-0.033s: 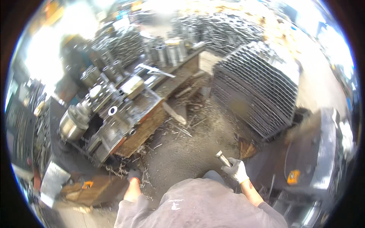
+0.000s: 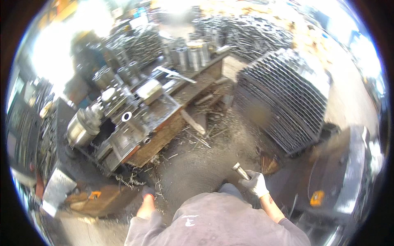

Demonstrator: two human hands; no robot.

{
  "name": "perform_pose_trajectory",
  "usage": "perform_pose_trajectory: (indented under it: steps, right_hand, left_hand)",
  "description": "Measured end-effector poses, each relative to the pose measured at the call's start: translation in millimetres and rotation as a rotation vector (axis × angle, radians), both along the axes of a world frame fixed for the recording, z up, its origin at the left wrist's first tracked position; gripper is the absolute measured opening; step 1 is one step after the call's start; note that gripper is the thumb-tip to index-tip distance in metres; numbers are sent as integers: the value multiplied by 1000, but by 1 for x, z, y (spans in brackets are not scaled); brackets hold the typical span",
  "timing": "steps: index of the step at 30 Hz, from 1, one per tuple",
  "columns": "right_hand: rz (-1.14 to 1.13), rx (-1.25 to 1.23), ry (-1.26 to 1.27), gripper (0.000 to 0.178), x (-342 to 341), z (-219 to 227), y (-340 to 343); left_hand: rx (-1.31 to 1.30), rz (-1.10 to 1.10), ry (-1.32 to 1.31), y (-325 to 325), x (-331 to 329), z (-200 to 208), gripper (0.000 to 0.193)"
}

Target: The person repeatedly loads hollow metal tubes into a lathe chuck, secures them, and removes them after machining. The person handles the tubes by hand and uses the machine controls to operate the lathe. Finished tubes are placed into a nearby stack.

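My right hand (image 2: 256, 184), in a pale work glove, is closed round a short metal pin with a wider head (image 2: 242, 170). The pin's head points up and to the left, away from my body, over the dark floor. Low on the left, my left hand (image 2: 148, 191) hangs beside my body in a dark glove with an orange-red cuff. Its fingers are blurred against the dark background, so I cannot make out whether it holds anything. Ahead on the left stands a lathe with a round metal chuck (image 2: 83, 127), beyond the left hand's reach.
A caliper (image 2: 174, 74) lies on the cluttered bench (image 2: 197, 84), near upright metal tubes (image 2: 193, 55). Stacked metal bars (image 2: 283, 98) stand ahead right. A dark machine housing (image 2: 324, 172) is close on my right. Curled metal shavings (image 2: 130, 180) litter the floor by the lathe.
The lathe, bench and stacked bars sit slightly further right in the view, as the view has turned a little left. The right hand keeps its hold on the metal pin.
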State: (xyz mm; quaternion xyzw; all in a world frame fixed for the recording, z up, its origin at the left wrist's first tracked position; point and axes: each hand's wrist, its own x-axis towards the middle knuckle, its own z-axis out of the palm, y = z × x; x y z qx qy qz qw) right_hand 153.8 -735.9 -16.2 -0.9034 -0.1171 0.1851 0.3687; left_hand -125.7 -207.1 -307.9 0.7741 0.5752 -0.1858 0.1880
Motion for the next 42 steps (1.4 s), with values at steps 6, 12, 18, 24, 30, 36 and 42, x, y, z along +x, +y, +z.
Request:
perform_pose_trajectory:
  steps: [6,12,18,24,30,36,42]
  right_hand:
    - [249,151,58,49,111,-4,76]
    - [473,127,0,46,231,5,138]
    - [634,225,-119,41,305,38,243]
    - [818,525,-116,43,295,89,382]
    - [957,621,-230,36,234,145,536]
    - [909,631,-94,33,184,187,664]
    - [912,623,-19,26,164,167,727]
  left_hand:
    - [-514,-399,129,-157,-99,-68,46]
    - [-405,-294,-27,-180,-42,-56,54]
    - [-163,257,-429,-133,89,55,60]
    - [-112,371,-587,-103,100,123,52]
    - [-155,941,-1107,-44,-37,34,36]
    - [261,1210,-1458,23,-136,36,31]
    - [938,1375,-1007,57,-134,144,49]
